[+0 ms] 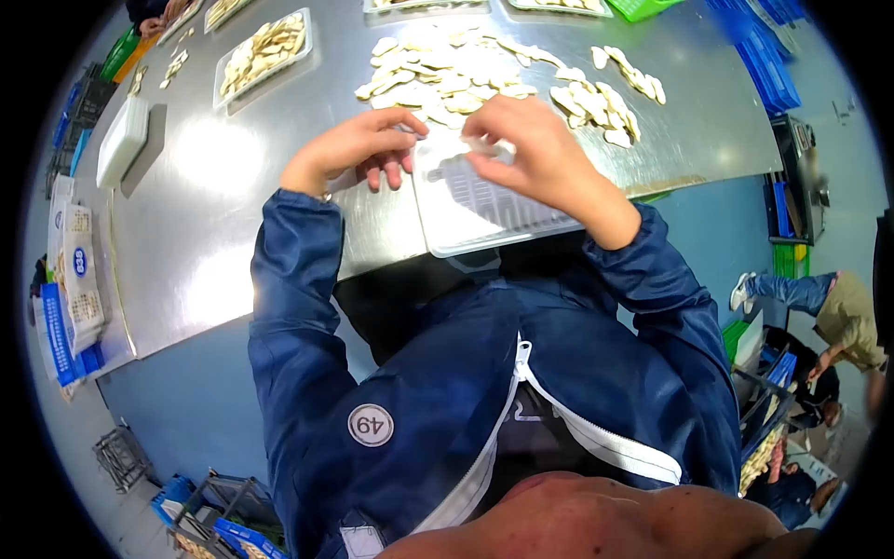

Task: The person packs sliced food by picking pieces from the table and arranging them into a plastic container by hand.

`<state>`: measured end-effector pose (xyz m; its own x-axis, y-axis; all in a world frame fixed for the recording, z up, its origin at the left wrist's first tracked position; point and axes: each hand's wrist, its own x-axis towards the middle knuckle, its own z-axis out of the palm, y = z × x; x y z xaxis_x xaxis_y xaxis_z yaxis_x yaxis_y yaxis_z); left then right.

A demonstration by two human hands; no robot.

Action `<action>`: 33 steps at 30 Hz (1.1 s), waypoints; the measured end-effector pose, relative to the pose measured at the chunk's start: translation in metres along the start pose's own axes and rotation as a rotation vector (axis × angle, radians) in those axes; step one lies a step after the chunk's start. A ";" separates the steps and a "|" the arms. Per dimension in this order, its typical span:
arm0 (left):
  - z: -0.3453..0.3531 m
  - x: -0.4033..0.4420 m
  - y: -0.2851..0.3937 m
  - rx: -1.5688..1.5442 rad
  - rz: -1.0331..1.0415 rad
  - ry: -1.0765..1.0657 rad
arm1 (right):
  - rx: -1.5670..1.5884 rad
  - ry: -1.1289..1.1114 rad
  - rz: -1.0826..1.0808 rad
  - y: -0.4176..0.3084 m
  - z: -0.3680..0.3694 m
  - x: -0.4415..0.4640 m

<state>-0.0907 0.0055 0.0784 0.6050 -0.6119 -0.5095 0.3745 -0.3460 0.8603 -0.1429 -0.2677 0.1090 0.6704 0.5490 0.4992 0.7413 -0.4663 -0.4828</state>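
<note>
Jacket: dark blue, open at a white zip, with a round "49" badge on the chest.
Clear tray: lies at the near edge of the metal tabletop, ribbed bottom showing, between and below the two hands.
Left hand: the left hand hovers just beside the tray's left edge, its fingers loosely curled and a little spread.
Right hand: the right hand is over the tray, fingers bent; something pale and blurred shows between thumb and forefinger, but I cannot tell whether they pinch it.
Pale slices: a loose spread of slices lies just beyond the tray, with smaller clusters to its right.
Stacked trays: a white stack stands well to the left.
Filled tray: a clear tray heaped with slices sits farther off.
Far left corner: another person's hands are near more trays.
</note>
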 end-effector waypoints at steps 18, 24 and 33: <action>-0.007 0.014 -0.019 -0.015 0.145 -0.091 | -0.247 -0.158 -0.026 0.010 0.057 -0.003; -0.007 0.014 -0.018 0.026 0.147 -0.078 | -0.296 -0.132 -0.038 0.012 0.061 -0.005; -0.006 0.012 -0.020 0.009 0.147 -0.071 | -0.216 -0.123 0.059 0.012 0.049 0.004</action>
<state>-0.0868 0.0093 0.0549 0.6016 -0.7047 -0.3761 0.2794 -0.2554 0.9256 -0.1330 -0.2366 0.0701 0.7132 0.5910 0.3769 0.6999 -0.6299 -0.3368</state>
